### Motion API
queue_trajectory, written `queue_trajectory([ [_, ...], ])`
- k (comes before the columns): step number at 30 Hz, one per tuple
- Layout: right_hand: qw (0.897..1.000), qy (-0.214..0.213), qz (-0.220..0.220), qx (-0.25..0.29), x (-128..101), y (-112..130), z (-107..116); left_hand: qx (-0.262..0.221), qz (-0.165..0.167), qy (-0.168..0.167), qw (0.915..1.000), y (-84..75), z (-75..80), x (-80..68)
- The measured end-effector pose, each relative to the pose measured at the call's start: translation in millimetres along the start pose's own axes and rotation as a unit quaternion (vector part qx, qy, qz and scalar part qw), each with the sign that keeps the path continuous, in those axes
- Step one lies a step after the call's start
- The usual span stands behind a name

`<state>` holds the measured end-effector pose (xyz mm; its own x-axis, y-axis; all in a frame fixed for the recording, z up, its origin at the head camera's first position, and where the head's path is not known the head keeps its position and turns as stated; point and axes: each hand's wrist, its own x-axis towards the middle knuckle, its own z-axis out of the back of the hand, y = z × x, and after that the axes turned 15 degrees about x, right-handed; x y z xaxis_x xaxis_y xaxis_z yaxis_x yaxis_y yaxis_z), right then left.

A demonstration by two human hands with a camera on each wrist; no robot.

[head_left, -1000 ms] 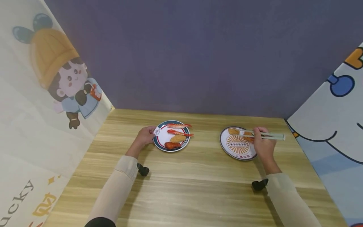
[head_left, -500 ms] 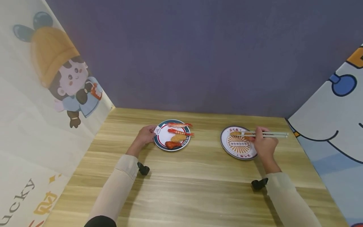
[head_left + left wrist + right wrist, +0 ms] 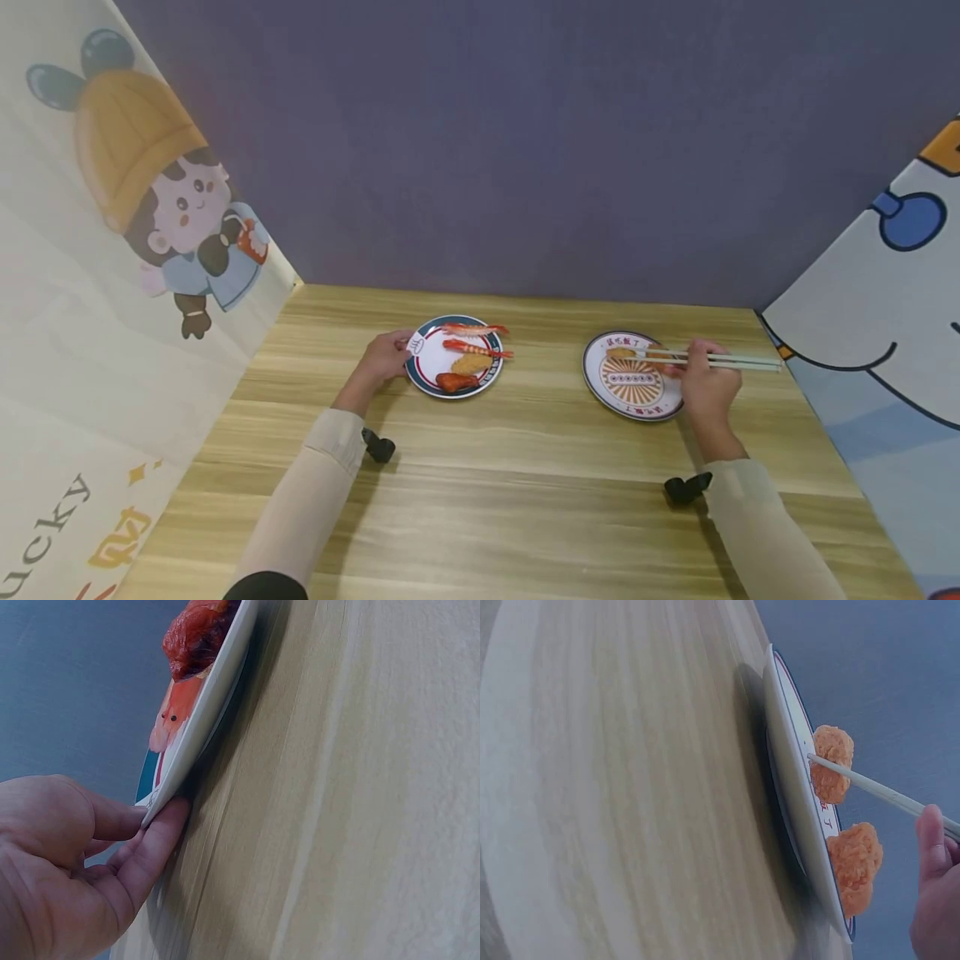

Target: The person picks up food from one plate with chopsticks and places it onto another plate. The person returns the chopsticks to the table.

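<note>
Your right hand [image 3: 708,387] pinches the chopsticks [image 3: 720,360] — tips at a fried nugget [image 3: 831,763] on the orange-patterned plate [image 3: 632,402], centre-right of frame. Your left hand [image 3: 382,360] — fingers curled on the blue-rimmed plate [image 3: 420,385] at centre.

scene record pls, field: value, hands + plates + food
left hand: holds the rim of the blue-rimmed plate
blue-rimmed plate food: two shrimp, a breaded piece, a red-brown piece
right hand: grips chopsticks
chopstick tips: at a fried nugget
patterned plate: bears two fried nuggets
surface: wooden table
</note>
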<state>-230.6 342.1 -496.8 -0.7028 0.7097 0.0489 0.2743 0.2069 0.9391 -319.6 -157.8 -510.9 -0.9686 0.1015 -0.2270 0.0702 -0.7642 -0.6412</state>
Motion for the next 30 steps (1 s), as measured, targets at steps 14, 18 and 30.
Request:
queue_trajectory([
  [14, 0.997, -0.016, -0.047, 0.051, -2, 2, -3, -0.007, 0.009, -0.003, 0.9999, 1.0, 0.1, -0.6],
  [18, 0.997, -0.006, -0.059, 0.052, -7, 2, -6, -0.005, 0.010, -0.001, 0.9999, 0.9, -0.6, 0.1],
  [30, 0.996, 0.037, -0.053, 0.069, -25, -2, -28, 0.004, 0.007, -0.002, 1.0000, -1.1, -0.2, -0.2],
])
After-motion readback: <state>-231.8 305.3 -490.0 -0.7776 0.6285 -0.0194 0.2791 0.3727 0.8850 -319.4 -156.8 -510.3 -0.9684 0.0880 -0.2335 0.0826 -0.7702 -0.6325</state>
